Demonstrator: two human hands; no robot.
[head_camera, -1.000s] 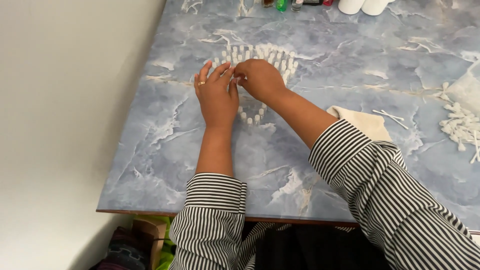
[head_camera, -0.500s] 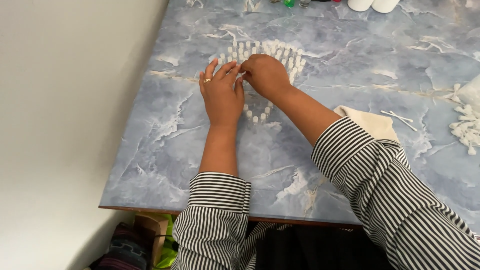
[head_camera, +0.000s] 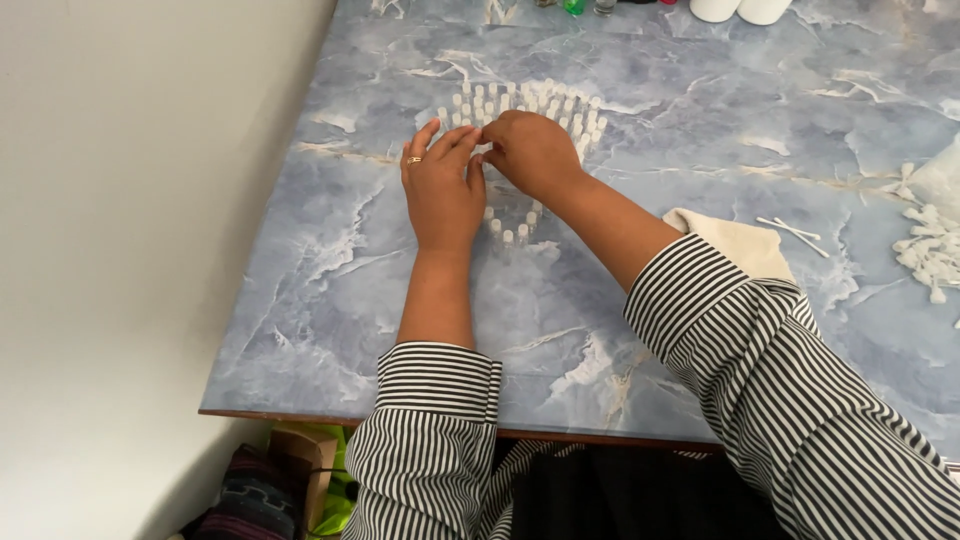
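Observation:
Many small white upright pieces (head_camera: 545, 100) stand in an outline on the blue marbled table (head_camera: 330, 330); its lower tip (head_camera: 510, 236) shows below my hands. My left hand (head_camera: 440, 190), with a ring on one finger, lies flat over the outline's left side, fingers stretched forward. My right hand (head_camera: 530, 152) is curled in the middle of the outline. Its fingertips meet my left fingertips and seem to pinch a small white piece, mostly hidden. Both sleeves are black-and-white striped.
A cream cloth (head_camera: 740, 245) lies by my right forearm, with two cotton swabs (head_camera: 795, 232) beside it. A heap of white bits (head_camera: 930, 255) sits at the right edge. White containers (head_camera: 740, 8) and a green bottle (head_camera: 573, 6) stand at the back. A pale wall runs along the left.
Both hands stay together at the same spot on the outline, with only small finger movements. The camera has shifted slightly.

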